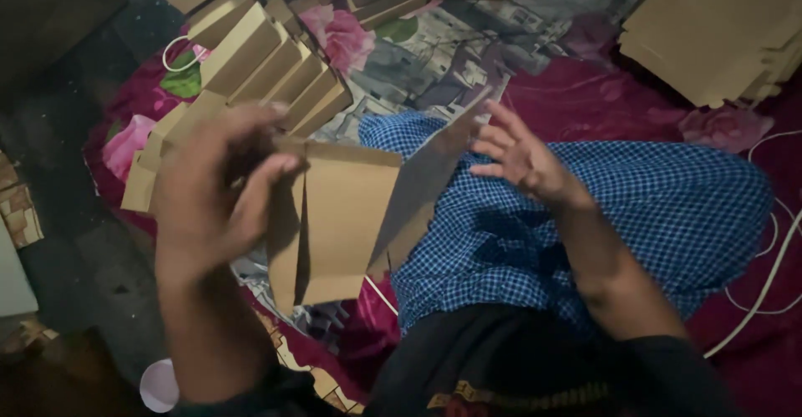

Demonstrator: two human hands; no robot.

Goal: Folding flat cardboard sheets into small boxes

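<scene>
Your left hand [213, 187] pinched the top edge of a folded brown cardboard piece [338, 221] held above your checked lap [660, 208], your right hand [518, 158] touched its grey flap with fingers spread, and folded cartons [267, 62] stood in a row beyond.

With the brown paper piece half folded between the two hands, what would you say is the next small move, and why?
Probably bring the right hand down to press the raised flap flat onto the brown paper piece. The left hand already pinches its top corner, while that flap stands up loose and the right hand's fingers are spread open beside it.
</scene>
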